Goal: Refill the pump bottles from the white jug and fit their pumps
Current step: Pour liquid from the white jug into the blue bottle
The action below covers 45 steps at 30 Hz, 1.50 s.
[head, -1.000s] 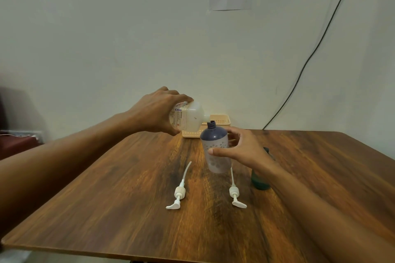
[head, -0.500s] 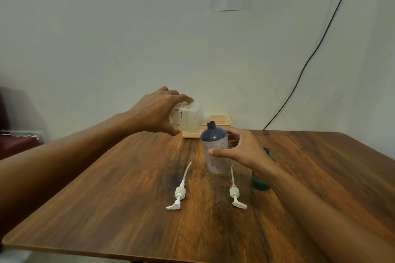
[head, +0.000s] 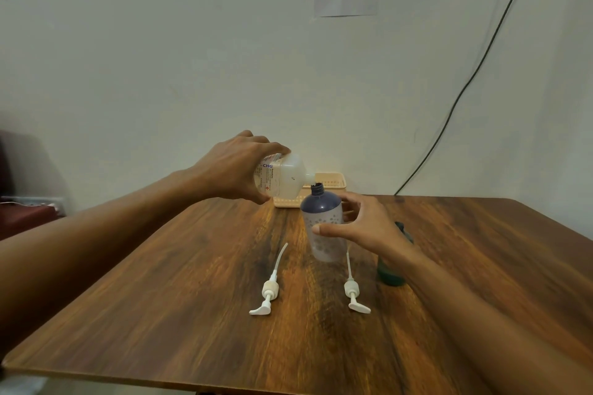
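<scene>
White translucent plastic, the square-shouldered jug (head: 282,178) with a printed label lies almost level in the air at about 12 o'clock above the wooden tabletop (head: 192,314), its short spout touching or just over the open threaded neck of the purple-shouldered pump bottle with a pale dotted body (head: 322,221). The left hand (head: 236,167) is wrapped around the jug's base end, fingers over the top and thumb beneath, while the right hand (head: 359,226) curls loosely around the purple bottle from its 3 o'clock side, thumb across the front and fingers behind; whether the palm presses the bottle I cannot tell. No stream shows at the neck, yet the step in hand is judged to be pouring into this first bottle. Behind the right wrist, at about 3 o'clock from the purple bottle, stands a dark green bottle (head: 390,272), mostly hidden, probably the next to fill. Two white plastic pump heads with long dip tubes lie flat nearer the viewer: the left pump (head: 269,290) at about 7 o'clock from the purple bottle, the right pump (head: 353,289) at about 5 o'clock. A cream perforated basket (head: 333,181) sits by the wall. Next, the jug likely needs righting once the level is high enough, without dribbling, then a pump's tube threaded into the neck and its collar screwed down.
</scene>
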Tool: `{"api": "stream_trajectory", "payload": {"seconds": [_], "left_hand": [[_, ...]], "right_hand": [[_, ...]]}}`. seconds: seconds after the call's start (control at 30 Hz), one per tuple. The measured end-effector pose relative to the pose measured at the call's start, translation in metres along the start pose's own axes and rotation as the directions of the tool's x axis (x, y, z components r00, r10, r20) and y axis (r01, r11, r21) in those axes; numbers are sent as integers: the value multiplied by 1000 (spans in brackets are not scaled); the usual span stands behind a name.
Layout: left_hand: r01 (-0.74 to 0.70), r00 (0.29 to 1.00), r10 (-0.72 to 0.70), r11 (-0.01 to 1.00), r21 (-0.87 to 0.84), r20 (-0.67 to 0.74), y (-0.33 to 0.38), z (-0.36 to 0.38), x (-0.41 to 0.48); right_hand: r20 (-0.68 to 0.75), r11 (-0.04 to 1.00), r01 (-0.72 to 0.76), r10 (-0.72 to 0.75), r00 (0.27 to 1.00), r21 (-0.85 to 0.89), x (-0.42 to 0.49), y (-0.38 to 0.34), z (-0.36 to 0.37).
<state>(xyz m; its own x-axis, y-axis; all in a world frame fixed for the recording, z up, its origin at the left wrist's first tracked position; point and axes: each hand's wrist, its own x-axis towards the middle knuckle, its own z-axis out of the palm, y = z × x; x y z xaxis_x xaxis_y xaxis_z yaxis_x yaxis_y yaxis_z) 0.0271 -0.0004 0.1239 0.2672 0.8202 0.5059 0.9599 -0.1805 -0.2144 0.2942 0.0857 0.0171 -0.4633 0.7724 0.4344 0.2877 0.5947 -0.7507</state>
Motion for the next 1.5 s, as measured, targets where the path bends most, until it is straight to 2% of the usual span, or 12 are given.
{"api": "stream_trajectory", "payload": {"seconds": [1.5], "left_hand": [[-20, 1000, 20, 1000, 1, -1, -3, 6, -1]], "right_hand": [[22, 1000, 17, -18, 1000, 15, 0, 4, 1]]}}
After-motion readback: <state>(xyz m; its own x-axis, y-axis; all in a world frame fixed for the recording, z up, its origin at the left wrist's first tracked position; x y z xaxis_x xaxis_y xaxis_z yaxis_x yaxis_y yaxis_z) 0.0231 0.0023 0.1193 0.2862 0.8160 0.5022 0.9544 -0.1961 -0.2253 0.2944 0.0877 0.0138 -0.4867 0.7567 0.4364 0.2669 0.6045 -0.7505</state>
